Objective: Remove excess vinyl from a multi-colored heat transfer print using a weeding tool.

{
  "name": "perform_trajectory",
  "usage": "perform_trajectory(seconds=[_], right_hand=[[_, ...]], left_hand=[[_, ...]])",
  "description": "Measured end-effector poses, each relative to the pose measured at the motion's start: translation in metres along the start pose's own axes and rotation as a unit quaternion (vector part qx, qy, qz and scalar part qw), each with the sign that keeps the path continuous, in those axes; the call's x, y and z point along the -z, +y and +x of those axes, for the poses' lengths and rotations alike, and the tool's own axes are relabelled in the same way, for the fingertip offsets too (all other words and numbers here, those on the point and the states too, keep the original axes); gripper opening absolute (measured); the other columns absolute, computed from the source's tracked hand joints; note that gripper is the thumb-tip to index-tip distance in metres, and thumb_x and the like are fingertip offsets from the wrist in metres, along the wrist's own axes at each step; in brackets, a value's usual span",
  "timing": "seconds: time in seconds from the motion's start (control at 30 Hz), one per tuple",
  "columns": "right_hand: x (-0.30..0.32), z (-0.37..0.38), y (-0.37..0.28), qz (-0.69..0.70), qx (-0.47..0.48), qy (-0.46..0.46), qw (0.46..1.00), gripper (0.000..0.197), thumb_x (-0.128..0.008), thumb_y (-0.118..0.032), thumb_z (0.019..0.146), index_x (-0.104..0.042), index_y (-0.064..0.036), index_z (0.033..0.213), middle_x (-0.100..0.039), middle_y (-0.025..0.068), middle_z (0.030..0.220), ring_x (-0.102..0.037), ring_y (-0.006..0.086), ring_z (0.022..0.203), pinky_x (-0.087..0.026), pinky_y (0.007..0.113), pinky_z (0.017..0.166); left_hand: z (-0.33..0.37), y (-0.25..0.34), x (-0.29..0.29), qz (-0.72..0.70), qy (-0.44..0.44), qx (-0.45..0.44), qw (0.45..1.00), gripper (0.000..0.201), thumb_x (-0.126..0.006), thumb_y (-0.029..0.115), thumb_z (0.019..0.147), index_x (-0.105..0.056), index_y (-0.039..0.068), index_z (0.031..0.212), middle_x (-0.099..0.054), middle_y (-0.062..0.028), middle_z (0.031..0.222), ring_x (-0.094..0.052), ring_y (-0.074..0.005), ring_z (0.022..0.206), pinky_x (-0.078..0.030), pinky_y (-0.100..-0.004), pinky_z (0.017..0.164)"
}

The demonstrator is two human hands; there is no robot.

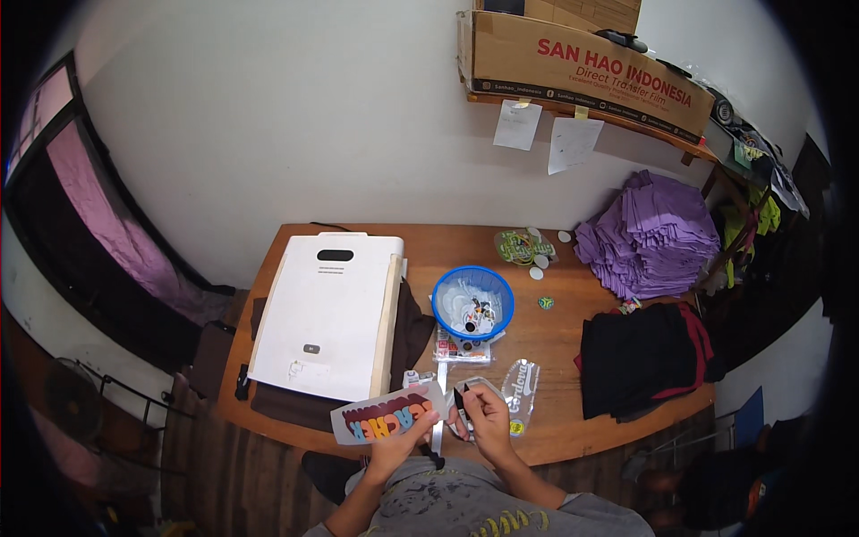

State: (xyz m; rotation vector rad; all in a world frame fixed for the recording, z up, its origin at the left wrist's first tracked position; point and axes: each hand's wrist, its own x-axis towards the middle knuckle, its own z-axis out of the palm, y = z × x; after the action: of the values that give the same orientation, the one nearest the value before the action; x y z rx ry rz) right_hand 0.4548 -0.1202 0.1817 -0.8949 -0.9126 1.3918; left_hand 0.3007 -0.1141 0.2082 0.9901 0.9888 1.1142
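Note:
My left hand (394, 455) grips the right part of a translucent transfer film sheet (362, 430) printed with large coloured letters, its thumb lying over the front. The sheet is tilted above the table's front edge, beside a white heat press (322, 322). Close by on the right, my right hand (489, 419) is closed around a small black pointed tool (461, 404), its tip upward; its exact kind is too small to tell. Another clear film piece with white lettering (522, 392) lies on the table just right of that hand.
A blue basket (436, 309) with film scraps stands mid-table, near a clear container (514, 247) of green items. Stacked purple cloth (649, 233) and folded black and red garments (631, 358) occupy the right side. A shelf with a long cardboard box (582, 72) hangs above.

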Motion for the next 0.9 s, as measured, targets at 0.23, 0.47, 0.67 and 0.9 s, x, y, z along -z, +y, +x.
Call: perform_trajectory(seconds=[0.23,0.47,0.67,0.9], right_hand=[[0.002,0.0,-0.004,0.118,-0.024,-0.016,0.993,0.031,-0.04,-0.033,0.091,-0.046,-0.0021,0.092,-0.056,0.012,0.066,-0.042,0.0099,0.039,-0.031,0.019,0.036],[-0.01,0.007,-0.007,0.001,0.025,0.01,1.0,0.043,-0.047,-0.005,0.086,-0.023,-0.0067,0.121,-0.05,0.0111,0.089,-0.038,0.005,0.039,-0.027,0.016,0.03],[0.009,0.019,-0.006,0.178,-0.173,-0.037,0.968,0.043,-0.037,-0.023,0.092,-0.018,-0.0101,0.129,-0.051,0.0117,0.08,-0.036,0.0064,0.039,-0.027,0.017,0.029],[0.058,0.013,0.062,-0.588,0.001,-0.063,0.806,0.054,-0.048,-0.03,0.086,-0.026,-0.0057,0.129,-0.052,0.0209,0.092,-0.055,0.0344,0.084,-0.044,0.038,0.071]], left_hand=[[0.0,0.001,0.0,-0.002,-0.009,-0.013,1.0,0.036,-0.064,0.005,0.076,-0.052,0.0,0.108,-0.055,-0.0007,0.073,-0.049,-0.0047,0.056,-0.039,-0.016,0.048],[0.001,-0.001,-0.004,-0.019,0.012,-0.007,1.0,0.033,-0.064,0.003,0.075,-0.052,-0.001,0.105,-0.056,-0.0009,0.074,-0.05,-0.0046,0.056,-0.04,-0.016,0.048],[-0.003,-0.01,0.002,-0.01,0.032,-0.006,0.999,0.021,-0.065,0.002,0.074,-0.056,0.0,0.093,-0.058,-0.0012,0.075,-0.052,-0.0052,0.057,-0.041,-0.0164,0.049],[-0.002,-0.011,0.0,0.009,0.025,-0.003,1.0,0.023,-0.066,0.004,0.074,-0.056,-0.001,0.095,-0.059,-0.0006,0.075,-0.053,-0.0043,0.06,-0.041,-0.0161,0.051]])
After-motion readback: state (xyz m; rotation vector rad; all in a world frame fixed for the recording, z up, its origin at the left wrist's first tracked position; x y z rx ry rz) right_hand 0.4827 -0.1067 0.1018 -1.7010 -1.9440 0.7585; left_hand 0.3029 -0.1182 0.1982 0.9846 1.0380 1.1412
